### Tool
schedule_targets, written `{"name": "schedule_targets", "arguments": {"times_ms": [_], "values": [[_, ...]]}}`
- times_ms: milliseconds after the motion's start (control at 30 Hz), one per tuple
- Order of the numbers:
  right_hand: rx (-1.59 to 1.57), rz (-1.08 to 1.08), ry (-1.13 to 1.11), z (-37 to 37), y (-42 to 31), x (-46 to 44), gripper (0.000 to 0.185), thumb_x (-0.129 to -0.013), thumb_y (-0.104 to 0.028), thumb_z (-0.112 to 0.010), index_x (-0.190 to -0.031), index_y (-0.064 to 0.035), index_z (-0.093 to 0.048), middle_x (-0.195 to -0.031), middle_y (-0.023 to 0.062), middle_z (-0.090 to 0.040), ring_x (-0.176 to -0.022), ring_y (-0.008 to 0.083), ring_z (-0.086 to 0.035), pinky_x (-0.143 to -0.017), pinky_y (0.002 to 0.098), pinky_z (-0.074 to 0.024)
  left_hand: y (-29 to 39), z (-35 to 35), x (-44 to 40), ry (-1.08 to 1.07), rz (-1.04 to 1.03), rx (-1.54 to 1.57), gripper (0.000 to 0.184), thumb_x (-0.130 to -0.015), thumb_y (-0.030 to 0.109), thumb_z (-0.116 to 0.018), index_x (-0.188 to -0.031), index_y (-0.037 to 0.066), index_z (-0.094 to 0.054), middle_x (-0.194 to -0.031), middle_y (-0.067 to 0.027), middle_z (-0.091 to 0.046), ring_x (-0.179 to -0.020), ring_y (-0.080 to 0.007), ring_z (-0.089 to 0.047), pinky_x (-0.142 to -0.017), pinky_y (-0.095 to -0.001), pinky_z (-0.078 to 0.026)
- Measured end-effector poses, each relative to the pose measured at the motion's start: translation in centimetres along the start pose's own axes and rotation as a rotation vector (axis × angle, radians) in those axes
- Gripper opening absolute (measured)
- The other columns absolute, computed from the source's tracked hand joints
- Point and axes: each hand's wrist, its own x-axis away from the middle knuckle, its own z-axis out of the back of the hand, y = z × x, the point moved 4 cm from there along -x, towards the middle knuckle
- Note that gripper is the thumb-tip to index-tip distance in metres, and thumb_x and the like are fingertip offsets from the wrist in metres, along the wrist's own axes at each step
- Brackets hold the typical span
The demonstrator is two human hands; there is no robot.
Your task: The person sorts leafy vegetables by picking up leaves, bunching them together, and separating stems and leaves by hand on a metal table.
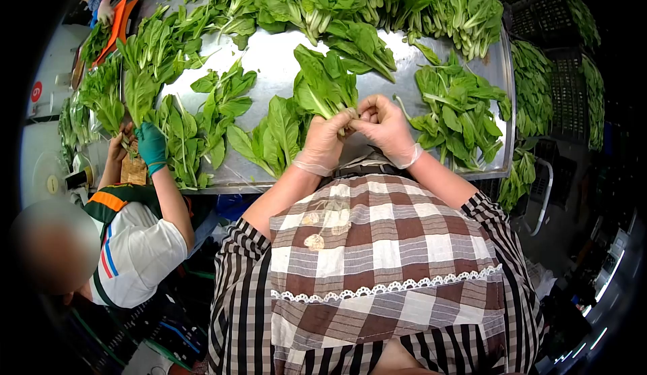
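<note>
Both of my hands wear thin clear gloves and meet just above the table's near edge. My left hand [321, 144] is closed round the stem end of a bunch of leafy greens [325, 83], whose leaves point away from me. Pressed against it, the fingers of my right hand [389, 131] pinch at the base of the same bunch; the exact spot they grip is partly hidden. Loose leafy greens [275, 135] lie left of my left hand, and a loose pile of greens [455, 115] lies to the right of my right hand.
A large heap of greens [317, 1] covers the far side of the metal table [273, 65]. At left, a co-worker's green-gloved hand [151, 147] holds greens. Another person's hand [106, 12] is near orange trays [116, 30]. Dark crates [569, 95] with greens stand right.
</note>
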Motion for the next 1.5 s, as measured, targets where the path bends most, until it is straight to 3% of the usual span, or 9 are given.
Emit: {"name": "schedule_targets", "arguments": {"times_ms": [167,300,400,500,600,700,1100,1133,1500], "values": [[-0.124,-0.085,0.139,2.7,1.5,-2.4,0.02,-0.085,-0.013,-0.072,-0.098,-0.0008,-0.062,-0.08,-0.0022,-0.056,-0.067,0.0056,-0.053,-0.058,0.0191,-0.0438,-0.1,0.4,0.0,-0.007,0.003,0.144,0.018,-0.09,0.009,-0.062,-0.106,0.001,-0.06,-0.101,-0.0078,-0.063,-0.095,-0.019,-0.062,-0.089,-0.0408,-0.054],[0.781,0.119,0.402,7.6,3.9,-6.2,0.025,-0.079,-0.018,-0.073,-0.099,-0.0041,-0.065,-0.083,0.0062,-0.062,-0.073,0.0216,-0.062,-0.068,0.0326,-0.0504,0.0,0.6,-0.1,-0.011,0.058,0.18,0.02,-0.091,0.008,-0.06,-0.108,-0.001,-0.058,-0.103,-0.0107,-0.063,-0.097,-0.0215,-0.062,-0.091,-0.043,-0.053],[0.944,0.151,0.417,8.2,5.0,-7.7,0.028,-0.075,-0.02,-0.073,-0.099,-0.0072,-0.066,-0.083,0.0093,-0.063,-0.078,0.0277,-0.062,-0.073,0.0372,-0.0501,0.9,-0.6,0.2,0.03,0.112,0.186,0.018,-0.091,0.009,-0.06,-0.106,-0.001,-0.059,-0.103,-0.0104,-0.064,-0.097,-0.0217,-0.062,-0.093,-0.0443,-0.052],[0.888,0.166,0.365,8.2,5.1,-8.5,0.024,-0.077,-0.016,-0.075,-0.095,-0.0039,-0.066,-0.08,0.0072,-0.064,-0.073,0.0215,-0.063,-0.067,0.0327,-0.0511,1.3,-0.6,-0.2,-0.005,0.151,0.186,0.019,-0.091,0.008,-0.061,-0.108,-0.001,-0.059,-0.1,-0.0108,-0.064,-0.095,-0.0217,-0.062,-0.094,-0.0449,-0.052],[0.03,-0.205,0.171,7.5,6.2,-7.9,0.021,-0.079,-0.01,-0.077,-0.092,-0.0008,-0.063,-0.081,0.006,-0.065,-0.068,0.015,-0.063,-0.06,0.0268,-0.0504,-0.3,1.9,-1.9,-0.045,0.11,0.241,0.022,-0.092,0.009,-0.06,-0.112,0.0,-0.056,-0.097,-0.0082,-0.063,-0.09,-0.0197,-0.062,-0.092,-0.0429,-0.052],[-0.159,-0.191,0.1,5.1,3.8,-5.7,0.021,-0.08,-0.006,-0.077,-0.091,0.0006,-0.06,-0.081,0.0061,-0.064,-0.066,0.0107,-0.061,-0.056,0.0219,-0.0487,-0.8,2.4,-2.7,-0.011,0.016,0.325,0.023,-0.091,0.008,-0.062,-0.113,0.001,-0.056,-0.096,-0.0052,-0.063,-0.088,-0.0173,-0.061,-0.089,-0.04,-0.051],[0.483,-0.008,0.005,0.8,0.1,-2.4,0.026,-0.072,-0.015,-0.081,-0.084,-0.0008,-0.063,-0.069,0.0004,-0.06,-0.062,0.0081,-0.051,-0.059,0.0253,-0.0455,0.8,-1.4,-1.8,0.035,-0.122,-0.118,0.03,-0.082,0.0,-0.068,-0.112,0.0,-0.061,-0.104,-0.0054,-0.067,-0.095,-0.0189,-0.064,-0.086,-0.0308,-0.049],[0.555,-0.03,0.002,0.7,-0.8,-2.1,0.032,-0.069,-0.022,-0.08,-0.083,-0.0007,-0.062,-0.071,0.0106,-0.061,-0.061,0.0176,-0.056,-0.061,0.0301,-0.0482,0.9,-1.5,-1.7,0.057,-0.132,-0.11,0.03,-0.082,0.0,-0.068,-0.111,0.0,-0.062,-0.104,-0.0059,-0.067,-0.095,-0.0186,-0.064,-0.085,-0.0306,-0.049],[-0.096,-0.152,-0.12,0.1,0.4,-0.6,0.021,-0.086,-0.01,-0.069,-0.099,0.005,-0.062,-0.086,0.009,-0.067,-0.071,0.0147,-0.068,-0.066,0.0263,-0.0546,0.8,-0.5,-1.1,0.047,-0.163,0.084,0.025,-0.085,0.002,-0.066,-0.11,0.002,-0.062,-0.102,-0.0064,-0.067,-0.091,-0.0174,-0.063,-0.082,-0.0339,-0.05]]}}
